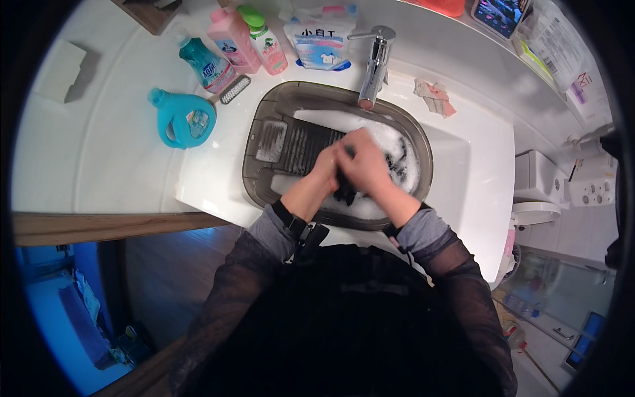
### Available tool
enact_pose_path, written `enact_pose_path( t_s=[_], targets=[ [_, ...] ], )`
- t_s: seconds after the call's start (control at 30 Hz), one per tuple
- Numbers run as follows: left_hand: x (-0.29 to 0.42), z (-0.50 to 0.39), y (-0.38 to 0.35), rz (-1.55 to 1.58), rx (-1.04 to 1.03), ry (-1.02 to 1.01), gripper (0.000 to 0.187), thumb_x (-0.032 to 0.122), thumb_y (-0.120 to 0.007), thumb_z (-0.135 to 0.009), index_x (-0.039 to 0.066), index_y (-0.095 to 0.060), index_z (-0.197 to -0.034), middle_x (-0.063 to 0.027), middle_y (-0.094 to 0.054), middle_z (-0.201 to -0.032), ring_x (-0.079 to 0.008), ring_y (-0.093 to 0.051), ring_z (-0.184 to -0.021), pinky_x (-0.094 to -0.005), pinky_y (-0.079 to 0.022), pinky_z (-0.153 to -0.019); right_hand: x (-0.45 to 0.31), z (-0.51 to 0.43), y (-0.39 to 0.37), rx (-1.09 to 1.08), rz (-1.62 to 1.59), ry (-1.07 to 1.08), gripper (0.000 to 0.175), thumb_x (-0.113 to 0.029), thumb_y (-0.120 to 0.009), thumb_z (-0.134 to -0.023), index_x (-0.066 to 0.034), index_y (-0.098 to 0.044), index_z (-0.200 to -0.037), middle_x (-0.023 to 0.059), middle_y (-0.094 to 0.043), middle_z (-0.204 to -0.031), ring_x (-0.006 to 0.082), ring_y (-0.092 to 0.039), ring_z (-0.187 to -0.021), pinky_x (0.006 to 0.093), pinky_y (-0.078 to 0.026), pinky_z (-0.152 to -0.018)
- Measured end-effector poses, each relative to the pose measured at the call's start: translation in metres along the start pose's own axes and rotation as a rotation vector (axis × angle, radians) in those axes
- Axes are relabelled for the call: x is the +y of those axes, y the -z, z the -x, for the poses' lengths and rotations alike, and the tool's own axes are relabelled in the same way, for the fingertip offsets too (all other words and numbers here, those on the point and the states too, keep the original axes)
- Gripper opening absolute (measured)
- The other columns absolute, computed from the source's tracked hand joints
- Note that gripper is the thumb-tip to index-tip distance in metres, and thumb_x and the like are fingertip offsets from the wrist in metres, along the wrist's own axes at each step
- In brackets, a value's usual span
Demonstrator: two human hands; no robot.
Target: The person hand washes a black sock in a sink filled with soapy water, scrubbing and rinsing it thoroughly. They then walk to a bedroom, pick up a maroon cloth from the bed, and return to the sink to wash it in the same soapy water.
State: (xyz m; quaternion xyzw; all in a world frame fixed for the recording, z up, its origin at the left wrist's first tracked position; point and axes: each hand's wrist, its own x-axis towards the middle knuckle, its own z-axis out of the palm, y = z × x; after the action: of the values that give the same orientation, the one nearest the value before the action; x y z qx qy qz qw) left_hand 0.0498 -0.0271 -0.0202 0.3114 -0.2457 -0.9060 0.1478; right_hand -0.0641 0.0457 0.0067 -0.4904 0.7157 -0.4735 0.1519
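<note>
Both my hands are together over a grey translucent plastic washbasin point(251, 164) set on the white sink. My left hand point(326, 166) and my right hand point(363, 161) grip a dark wet cloth item point(344, 192) between them; motion blur hides its shape. White suds and water point(397, 134) fill the basin, and more dark fabric point(398, 168) shows through the foam at the right. A ribbed washboard point(307, 144) slopes in from the basin's left side, beside my left hand. The chrome faucet point(375, 64) stands behind, its spout over the basin's far rim.
Left of the basin stand a teal detergent jug point(186, 119), a scrub brush point(234, 90), a green bottle point(206, 64), a pink bottle point(235, 39) and a pump bottle point(268, 49). A detergent pouch point(325, 42) stands behind. A crumpled cloth point(435, 98) lies right of the faucet.
</note>
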Motion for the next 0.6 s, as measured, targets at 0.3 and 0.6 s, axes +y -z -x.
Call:
enact_pose_path(
  t_s=[0.3, 0.6],
  targets=[
    [0.034, 0.016, -0.004, -0.102, 0.101, 0.021, 0.030, 0.044, -0.054, -0.096, 0.016, -0.063, -0.099, 0.0038, -0.066, -0.087, -0.0085, -0.060, -0.071, -0.0257, -0.041, -0.051, 0.018, -0.009, 0.051, -0.434, 0.116, 0.024, 0.032, -0.029, -0.066, -0.088, 0.0006, -0.066, -0.100, 0.0185, -0.063, -0.099, 0.0372, -0.062, -0.094, 0.0401, -0.049, -0.082],
    [-0.011, -0.006, -0.021, -0.585, 0.235, -0.261, 0.050, 0.049, -0.033, -0.103, 0.010, -0.054, -0.126, -0.0016, -0.061, -0.098, -0.0116, -0.058, -0.076, -0.0284, -0.047, -0.054, -0.016, 0.004, 0.021, -0.209, -0.444, -0.013, 0.058, -0.016, -0.061, -0.093, -0.0107, -0.039, -0.146, 0.0108, -0.049, -0.139, 0.0198, -0.048, -0.124, 0.0301, -0.038, -0.103]
  ],
)
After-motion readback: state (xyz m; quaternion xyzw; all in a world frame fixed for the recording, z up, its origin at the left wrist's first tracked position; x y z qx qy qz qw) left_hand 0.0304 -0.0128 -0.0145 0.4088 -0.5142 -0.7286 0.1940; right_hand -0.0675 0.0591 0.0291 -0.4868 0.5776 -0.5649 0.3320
